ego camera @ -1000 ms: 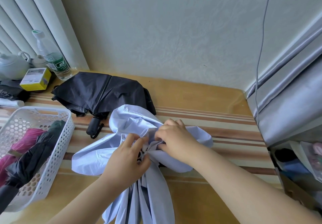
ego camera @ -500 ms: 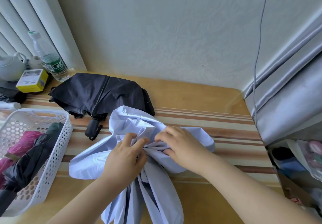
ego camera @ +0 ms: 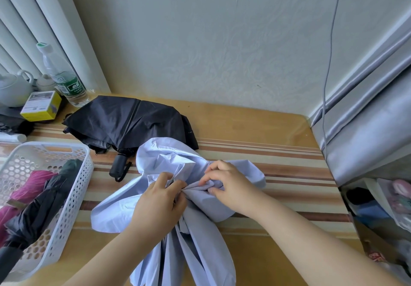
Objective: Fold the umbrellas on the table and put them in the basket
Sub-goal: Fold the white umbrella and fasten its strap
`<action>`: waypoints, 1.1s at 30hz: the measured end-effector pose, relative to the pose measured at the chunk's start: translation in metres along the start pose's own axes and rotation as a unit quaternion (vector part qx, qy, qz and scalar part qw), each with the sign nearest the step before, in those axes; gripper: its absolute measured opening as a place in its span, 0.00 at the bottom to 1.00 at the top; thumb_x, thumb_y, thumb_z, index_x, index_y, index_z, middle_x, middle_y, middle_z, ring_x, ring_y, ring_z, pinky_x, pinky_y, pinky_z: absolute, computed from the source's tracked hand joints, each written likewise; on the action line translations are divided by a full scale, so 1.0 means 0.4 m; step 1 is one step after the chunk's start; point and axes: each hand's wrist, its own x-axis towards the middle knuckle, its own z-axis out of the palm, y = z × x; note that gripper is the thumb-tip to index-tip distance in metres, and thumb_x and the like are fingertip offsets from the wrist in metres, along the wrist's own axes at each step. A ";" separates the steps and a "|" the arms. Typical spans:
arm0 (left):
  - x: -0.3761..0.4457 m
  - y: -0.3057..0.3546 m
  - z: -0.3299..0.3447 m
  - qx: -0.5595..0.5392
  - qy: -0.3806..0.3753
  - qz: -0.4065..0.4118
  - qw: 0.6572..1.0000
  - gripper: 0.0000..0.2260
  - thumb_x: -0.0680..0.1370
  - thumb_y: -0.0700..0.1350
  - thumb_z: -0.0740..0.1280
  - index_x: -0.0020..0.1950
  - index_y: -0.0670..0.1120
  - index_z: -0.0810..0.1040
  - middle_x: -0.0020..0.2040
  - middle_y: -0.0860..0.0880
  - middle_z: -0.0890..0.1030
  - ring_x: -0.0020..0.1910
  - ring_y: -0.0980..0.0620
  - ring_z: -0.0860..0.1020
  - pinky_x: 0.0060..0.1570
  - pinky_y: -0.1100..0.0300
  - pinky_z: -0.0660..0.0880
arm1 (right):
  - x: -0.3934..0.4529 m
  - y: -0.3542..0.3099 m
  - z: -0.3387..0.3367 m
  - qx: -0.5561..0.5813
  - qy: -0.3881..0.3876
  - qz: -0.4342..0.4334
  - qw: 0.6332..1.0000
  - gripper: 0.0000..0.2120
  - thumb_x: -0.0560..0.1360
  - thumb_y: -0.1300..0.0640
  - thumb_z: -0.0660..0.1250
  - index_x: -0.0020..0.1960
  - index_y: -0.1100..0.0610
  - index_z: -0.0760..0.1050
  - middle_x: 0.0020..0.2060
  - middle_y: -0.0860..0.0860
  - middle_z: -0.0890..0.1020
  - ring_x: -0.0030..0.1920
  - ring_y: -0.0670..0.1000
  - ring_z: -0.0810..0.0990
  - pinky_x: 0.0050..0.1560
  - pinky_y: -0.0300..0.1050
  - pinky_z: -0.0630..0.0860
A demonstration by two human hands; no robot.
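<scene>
Hands, left (ego camera: pixel 155 203) and right (ego camera: pixel 229 187), pinch lilac umbrella (ego camera: pixel 115 210) fabric mid-table; basket (ego camera: pixel 73 199) just left.

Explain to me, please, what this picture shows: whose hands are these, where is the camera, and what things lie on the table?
No machine is here: a person works with two bare hands, and one camera worn on the head looks forward and down at them. The left hand and the right hand both pinch the crumpled cloth of a pale blue umbrella that lies on the striped table, gathering its folds. Behind it lies a black umbrella, not yet folded tight. On the left stands a white basket that already holds folded umbrellas, one pink and some dark. At the back left are a water bottle, a yellow box and a white teapot.
</scene>
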 end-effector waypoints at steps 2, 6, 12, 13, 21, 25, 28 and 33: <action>0.002 0.004 -0.003 0.004 -0.003 0.005 1.000 0.13 0.71 0.48 0.55 0.41 0.49 0.79 0.44 0.46 0.77 0.27 0.46 0.75 0.21 0.63 0.63 | 0.006 -0.005 0.005 0.017 -0.003 0.005 1.000 0.11 0.77 0.63 0.67 0.54 0.50 0.82 0.53 0.42 0.70 0.58 0.45 0.70 0.56 0.35 0.68; 0.002 0.001 -0.004 0.008 -0.007 0.007 1.000 0.12 0.71 0.48 0.55 0.41 0.49 0.79 0.44 0.46 0.77 0.28 0.46 0.75 0.22 0.63 0.62 | 0.007 -0.010 0.004 -0.008 -0.044 -0.002 0.999 0.10 0.78 0.59 0.67 0.56 0.51 0.82 0.57 0.46 0.73 0.60 0.47 0.71 0.61 0.41 0.70; -0.003 -0.024 -0.001 -0.009 -0.012 -0.040 0.999 0.14 0.71 0.49 0.53 0.36 0.47 0.77 0.45 0.49 0.76 0.30 0.46 0.74 0.23 0.63 0.66 | 0.015 0.027 -0.022 -0.243 -0.042 0.009 0.969 0.10 0.77 0.62 0.56 0.40 0.60 0.73 0.36 0.53 0.75 0.43 0.55 0.74 0.42 0.45 0.66; -0.003 -0.035 -0.004 -0.018 -0.011 -0.058 0.998 0.14 0.71 0.48 0.54 0.35 0.46 0.76 0.47 0.49 0.76 0.30 0.46 0.73 0.25 0.62 0.65 | 0.011 0.048 -0.041 -0.253 0.006 -0.011 0.967 0.10 0.75 0.64 0.54 0.38 0.60 0.72 0.35 0.55 0.75 0.43 0.56 0.74 0.41 0.46 0.67; -0.005 0.004 0.000 -0.018 -0.015 0.029 0.999 0.11 0.71 0.47 0.56 0.40 0.47 0.79 0.44 0.48 0.76 0.29 0.45 0.74 0.24 0.63 0.62 | 0.027 -0.010 -0.026 -0.196 -0.058 -0.003 0.979 0.13 0.77 0.52 0.64 0.60 0.54 0.74 0.57 0.49 0.77 0.59 0.49 0.72 0.56 0.42 0.68; -0.010 -0.003 0.003 -0.009 -0.007 0.030 0.999 0.12 0.71 0.47 0.56 0.40 0.48 0.79 0.44 0.49 0.76 0.30 0.46 0.75 0.21 0.62 0.63 | 0.045 -0.012 -0.002 -0.304 -0.118 0.049 0.944 0.03 0.78 0.60 0.60 0.50 0.56 0.72 0.46 0.57 0.80 0.46 0.56 0.77 0.41 0.43 0.67; -0.007 -0.005 0.001 -0.009 -0.003 0.019 1.000 0.12 0.70 0.47 0.56 0.40 0.48 0.79 0.44 0.49 0.78 0.29 0.47 0.75 0.20 0.63 0.63 | 0.021 0.001 -0.027 -0.410 0.006 -0.019 0.912 0.15 0.70 0.64 0.64 0.54 0.57 0.64 0.34 0.59 0.79 0.30 0.55 0.76 0.27 0.42 0.60; -0.003 -0.011 0.001 0.000 -0.007 0.012 1.000 0.12 0.70 0.47 0.55 0.36 0.47 0.77 0.44 0.49 0.77 0.28 0.46 0.74 0.20 0.64 0.63 | -0.006 0.053 -0.035 -0.246 -0.109 0.068 0.961 0.07 0.81 0.55 0.56 0.52 0.56 0.71 0.45 0.59 0.80 0.41 0.55 0.74 0.39 0.46 0.66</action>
